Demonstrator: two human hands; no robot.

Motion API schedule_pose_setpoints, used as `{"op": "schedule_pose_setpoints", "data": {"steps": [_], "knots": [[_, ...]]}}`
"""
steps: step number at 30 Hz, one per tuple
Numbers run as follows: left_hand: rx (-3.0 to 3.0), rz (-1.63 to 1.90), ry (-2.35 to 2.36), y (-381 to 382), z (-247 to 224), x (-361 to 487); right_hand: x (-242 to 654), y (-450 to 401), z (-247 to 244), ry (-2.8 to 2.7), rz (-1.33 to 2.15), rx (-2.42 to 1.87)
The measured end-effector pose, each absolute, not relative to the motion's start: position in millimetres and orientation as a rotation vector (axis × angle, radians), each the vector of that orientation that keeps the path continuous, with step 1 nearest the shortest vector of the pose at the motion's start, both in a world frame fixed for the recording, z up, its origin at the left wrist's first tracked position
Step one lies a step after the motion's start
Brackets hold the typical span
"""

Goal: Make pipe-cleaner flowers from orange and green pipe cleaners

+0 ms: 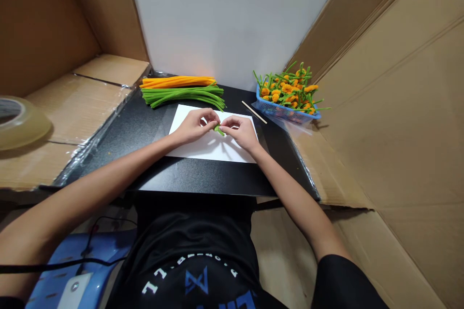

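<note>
Above a white sheet, my left hand and my right hand meet at a small bent green pipe cleaner. The fingertips of both hands pinch it from either side. Its exact shape is partly hidden by the fingers. Behind my left hand lies a bundle of green pipe cleaners, with a bundle of orange pipe cleaners just beyond it.
A blue basket at the back right holds several orange and green pipe-cleaner pieces. A thin stick lies left of it on the black table. Cardboard walls stand on both sides, and a tape roll sits far left.
</note>
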State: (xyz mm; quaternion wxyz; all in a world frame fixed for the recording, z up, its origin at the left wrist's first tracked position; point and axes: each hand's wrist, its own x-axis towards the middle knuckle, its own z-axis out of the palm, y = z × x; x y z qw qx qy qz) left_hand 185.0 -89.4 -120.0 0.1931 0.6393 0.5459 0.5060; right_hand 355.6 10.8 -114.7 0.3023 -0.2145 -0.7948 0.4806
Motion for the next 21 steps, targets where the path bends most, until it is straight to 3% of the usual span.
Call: {"op": "schedule_pose_setpoints", "data": {"steps": [21], "knots": [[1.723, 1.586, 1.458, -88.9, -126.8, 187.2, 352.5, 8.5, -120.0, -1.727, 1.688, -0.709]]}}
